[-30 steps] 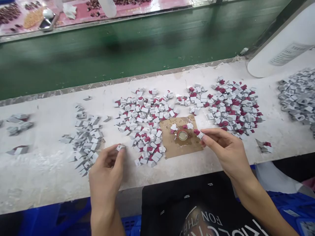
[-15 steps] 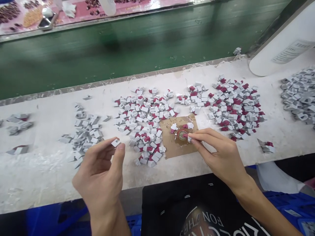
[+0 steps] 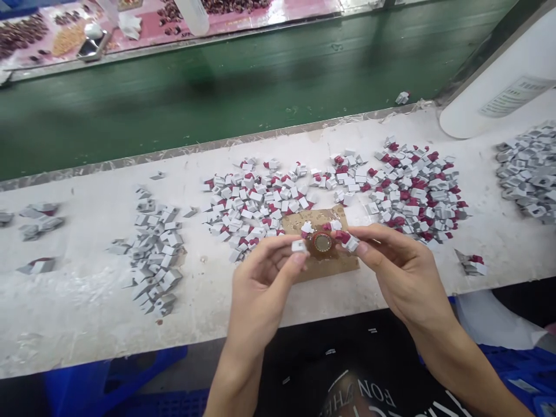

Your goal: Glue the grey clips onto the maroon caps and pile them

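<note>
Between thumb and fingers, my left hand (image 3: 266,284) pinches a small grey-white piece (image 3: 299,247) near the left side of a brown cardboard square (image 3: 328,267). My right hand (image 3: 402,269) is closed on a grey-white piece with a dark red part (image 3: 348,241), over the right side of the cardboard. A small round cap-like dish (image 3: 322,242) sits on the cardboard between both hands. Two more red-and-white pieces lie behind it. The two held pieces are apart from each other.
Piles of red-and-white pieces lie at the centre (image 3: 256,200) and right (image 3: 417,188). Plain grey pieces (image 3: 158,255) are heaped at the left, more at the far right. A large white container (image 3: 495,92) stands back right, beside a green belt (image 3: 243,87).
My left hand has moved right with its grey-white piece, up to the cardboard. My right hand has lifted its red-and-white piece off the round dish and turned it.
</note>
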`<state>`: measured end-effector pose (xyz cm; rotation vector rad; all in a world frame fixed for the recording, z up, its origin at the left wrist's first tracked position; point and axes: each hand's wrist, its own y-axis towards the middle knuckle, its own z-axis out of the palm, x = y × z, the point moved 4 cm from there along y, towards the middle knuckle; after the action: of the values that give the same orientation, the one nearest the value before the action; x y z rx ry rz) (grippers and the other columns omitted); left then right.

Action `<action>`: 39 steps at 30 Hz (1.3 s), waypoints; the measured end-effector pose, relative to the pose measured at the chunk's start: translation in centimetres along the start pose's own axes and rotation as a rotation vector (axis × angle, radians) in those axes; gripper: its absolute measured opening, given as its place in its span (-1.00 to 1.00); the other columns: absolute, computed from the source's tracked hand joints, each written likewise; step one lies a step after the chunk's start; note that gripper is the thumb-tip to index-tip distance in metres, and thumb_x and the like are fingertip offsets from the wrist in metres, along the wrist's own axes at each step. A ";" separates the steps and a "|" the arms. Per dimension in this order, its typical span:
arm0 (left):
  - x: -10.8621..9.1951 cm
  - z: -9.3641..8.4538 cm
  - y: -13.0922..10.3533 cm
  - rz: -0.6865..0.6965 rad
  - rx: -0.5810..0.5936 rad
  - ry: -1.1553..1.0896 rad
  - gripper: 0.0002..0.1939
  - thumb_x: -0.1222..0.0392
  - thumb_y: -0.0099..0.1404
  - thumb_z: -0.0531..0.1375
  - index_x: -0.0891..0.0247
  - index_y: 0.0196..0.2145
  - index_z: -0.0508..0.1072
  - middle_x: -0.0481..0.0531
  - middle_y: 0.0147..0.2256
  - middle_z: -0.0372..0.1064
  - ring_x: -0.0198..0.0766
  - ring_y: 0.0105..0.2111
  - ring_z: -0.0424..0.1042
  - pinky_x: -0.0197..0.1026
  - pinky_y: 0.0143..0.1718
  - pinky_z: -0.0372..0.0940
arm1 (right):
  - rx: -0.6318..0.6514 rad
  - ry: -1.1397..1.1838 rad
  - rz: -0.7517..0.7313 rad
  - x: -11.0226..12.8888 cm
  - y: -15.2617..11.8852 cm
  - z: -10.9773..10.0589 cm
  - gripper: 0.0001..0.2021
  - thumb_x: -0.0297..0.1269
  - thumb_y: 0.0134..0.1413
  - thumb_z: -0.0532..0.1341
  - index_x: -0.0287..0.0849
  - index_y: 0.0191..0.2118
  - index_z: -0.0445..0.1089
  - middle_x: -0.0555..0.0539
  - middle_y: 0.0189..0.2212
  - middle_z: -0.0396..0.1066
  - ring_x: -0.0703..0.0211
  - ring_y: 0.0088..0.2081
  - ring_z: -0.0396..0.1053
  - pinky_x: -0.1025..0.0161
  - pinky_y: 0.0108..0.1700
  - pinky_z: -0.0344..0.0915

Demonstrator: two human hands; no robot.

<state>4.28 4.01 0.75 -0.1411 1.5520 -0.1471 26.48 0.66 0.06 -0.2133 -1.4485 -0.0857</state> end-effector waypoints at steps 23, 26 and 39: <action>-0.3 2.9 -0.3 -0.024 0.349 -0.047 -0.91 0.21 0.59 0.45 0.08 -0.01 0.76 0.00 -0.06 0.71 -0.21 -0.06 0.75 -0.23 0.05 0.67 | 0.160 -0.044 0.014 1.2 -0.3 0.2 -0.76 -0.31 0.48 0.47 0.23 0.03 0.85 0.02 -0.19 0.69 0.24 -0.14 0.67 0.37 -0.10 0.59; -0.7 2.7 -0.1 0.000 0.362 0.061 -0.91 0.16 0.60 0.44 0.06 0.01 0.73 -0.01 -0.09 0.69 -0.21 -0.10 0.72 -0.24 -0.02 0.64 | 0.201 -0.046 0.038 1.5 -0.1 0.5 -0.77 -0.28 0.50 0.45 0.23 0.05 0.84 0.02 -0.15 0.72 0.20 -0.11 0.70 0.32 -0.07 0.63; -1.1 -3.6 7.4 0.130 -0.299 0.893 -0.65 -0.13 0.42 0.25 0.11 -0.05 0.68 0.21 -0.08 0.67 0.23 0.08 0.58 0.25 0.16 0.46 | -0.327 -1.285 -0.308 0.6 4.3 -7.0 -0.79 -0.20 0.37 0.46 -0.18 -0.02 0.74 -0.31 -0.09 0.54 -0.35 0.05 0.45 -0.20 0.04 0.53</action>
<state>0.68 11.51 0.44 -0.2268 2.4650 0.1538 34.15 3.57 -0.50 -0.3338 -2.7452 -0.5081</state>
